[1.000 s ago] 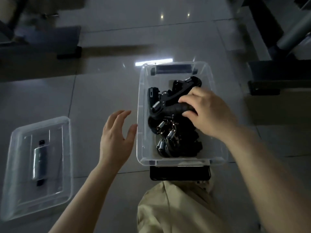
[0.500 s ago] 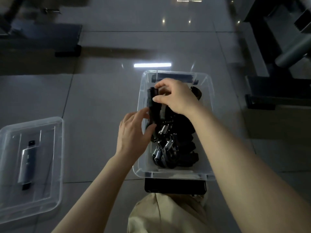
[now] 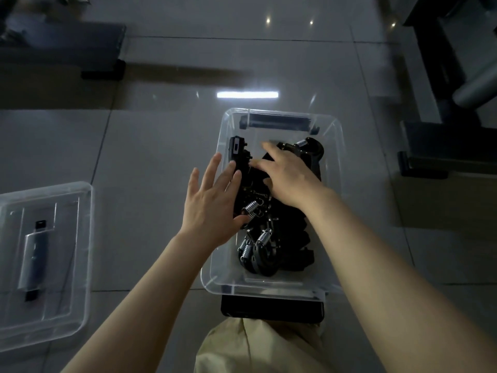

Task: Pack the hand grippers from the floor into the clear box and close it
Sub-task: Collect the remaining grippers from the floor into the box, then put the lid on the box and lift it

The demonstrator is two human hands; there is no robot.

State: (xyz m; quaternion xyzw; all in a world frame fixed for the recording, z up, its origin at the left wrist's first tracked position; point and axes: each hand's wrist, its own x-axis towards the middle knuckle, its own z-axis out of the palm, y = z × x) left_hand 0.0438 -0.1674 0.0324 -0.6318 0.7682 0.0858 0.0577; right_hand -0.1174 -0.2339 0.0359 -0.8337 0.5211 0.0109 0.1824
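The clear box point(image 3: 215, 275) sits on the tiled floor in front of me with no lid on it. Several black hand grippers point(image 3: 271, 251) with silver springs lie piled inside. My left hand point(image 3: 212, 200) hovers over the box's left wall, fingers spread, its fingertips at the top gripper. My right hand point(image 3: 287, 176) lies flat on top of the pile in the far half of the box, fingers extended, holding nothing. The clear lid point(image 3: 45, 254) with a black handle lies upside down on the floor at the left.
A black clasp point(image 3: 271, 309) sticks out at the box's near end, just above my beige-trousered knee point(image 3: 258, 348). Dark equipment bases stand at the far left point(image 3: 102, 57) and at the right point(image 3: 430, 146). Bare glossy tiles lie between box and lid.
My right hand let go of the gripper it was placing and now lies flat on the pile. My left hand moved from beside the box to over its left wall, fingers spread.
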